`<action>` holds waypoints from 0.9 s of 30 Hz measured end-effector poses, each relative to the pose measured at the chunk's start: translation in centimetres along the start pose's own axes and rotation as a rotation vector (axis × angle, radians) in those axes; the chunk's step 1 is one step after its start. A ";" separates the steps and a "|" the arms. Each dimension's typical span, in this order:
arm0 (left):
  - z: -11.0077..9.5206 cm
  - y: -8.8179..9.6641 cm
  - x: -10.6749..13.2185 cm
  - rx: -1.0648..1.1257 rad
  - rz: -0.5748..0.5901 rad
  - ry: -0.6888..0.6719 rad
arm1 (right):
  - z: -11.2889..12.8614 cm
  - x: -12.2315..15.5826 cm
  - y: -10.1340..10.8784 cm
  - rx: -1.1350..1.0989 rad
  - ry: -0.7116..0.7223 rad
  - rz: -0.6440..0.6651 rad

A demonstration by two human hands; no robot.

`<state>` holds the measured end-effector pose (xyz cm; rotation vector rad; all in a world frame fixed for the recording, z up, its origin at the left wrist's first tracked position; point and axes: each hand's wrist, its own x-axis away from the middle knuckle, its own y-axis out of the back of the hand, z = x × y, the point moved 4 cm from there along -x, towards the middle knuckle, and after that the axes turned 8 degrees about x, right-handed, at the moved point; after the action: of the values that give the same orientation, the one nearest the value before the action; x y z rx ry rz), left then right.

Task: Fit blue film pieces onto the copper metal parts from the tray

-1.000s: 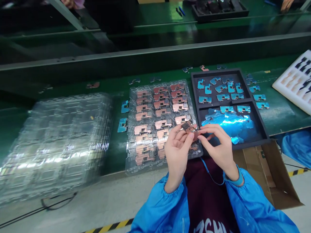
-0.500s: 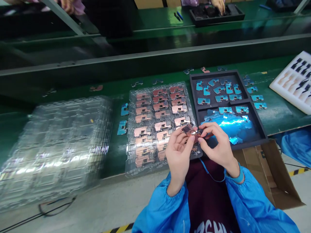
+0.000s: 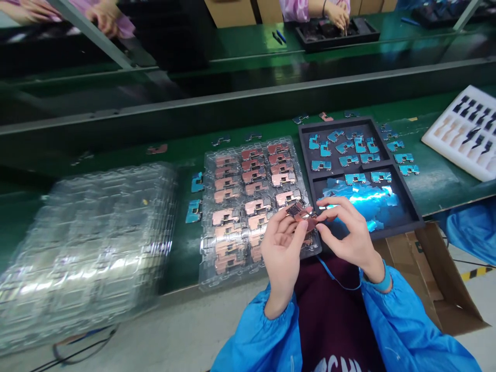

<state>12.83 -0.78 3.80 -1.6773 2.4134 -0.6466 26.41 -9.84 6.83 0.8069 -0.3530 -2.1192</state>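
My left hand (image 3: 282, 256) holds a small copper-coloured circuit board (image 3: 308, 222) between thumb and fingers, tilted, with a dark component grid at its upper left. At the board's right edge, my right hand (image 3: 351, 237) has its thumb and fingertips closed together on it; whether a film lies between them cannot be made out. Below and to the left is a clear plastic tray (image 3: 207, 248) with rows of similar copper-coloured boards. To the right is a black divided tray (image 3: 406, 199), with blue-covered boards (image 3: 321, 165) and a pile of shiny blue film pieces (image 3: 362, 199).
A stack of clear trays (image 3: 89, 248) stands at the left. Loose boards (image 3: 194, 211) lie around both trays. A white foam tray (image 3: 461, 132) sits at the far right, an open cardboard box (image 3: 445, 289) below the table edge. Across the divider, a co-worker's hand (image 3: 337, 15) works over a black tray.
The view has shifted slightly. Both hands keep nearly the same hold on the circuit board, with the right fingers moved only a little. The co-worker's hand across has shifted over its tray.
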 end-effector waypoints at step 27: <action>0.4 -0.3 0.1 0.129 -0.054 0.151 | -1.3 1.0 -1.9 -0.449 -0.496 -0.008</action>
<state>13.18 -1.02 3.58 -1.7036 2.3721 -0.9479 25.67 -9.39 4.46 0.0197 -0.1144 -2.2692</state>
